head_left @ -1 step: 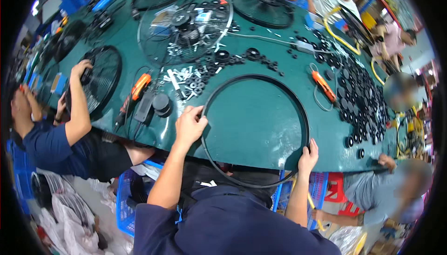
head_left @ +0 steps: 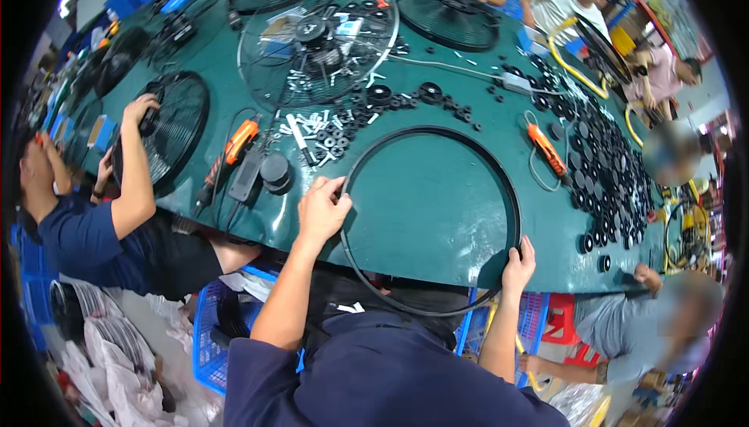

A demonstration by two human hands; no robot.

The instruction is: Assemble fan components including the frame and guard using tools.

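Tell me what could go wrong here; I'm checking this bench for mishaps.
The black ring overhangs the green table's near edge, held only by the left hand and right hand; it could slip off. Swinging it might sweep the small black parts or the orange tool away.

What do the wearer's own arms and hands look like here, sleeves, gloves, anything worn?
Both forearms are bare from the elbow down. The left hand and right hand wear no gloves, and no watch, band or ring is visible. Short dark navy sleeves end above the elbows, part of a dark navy top. No markings show on the fabric.
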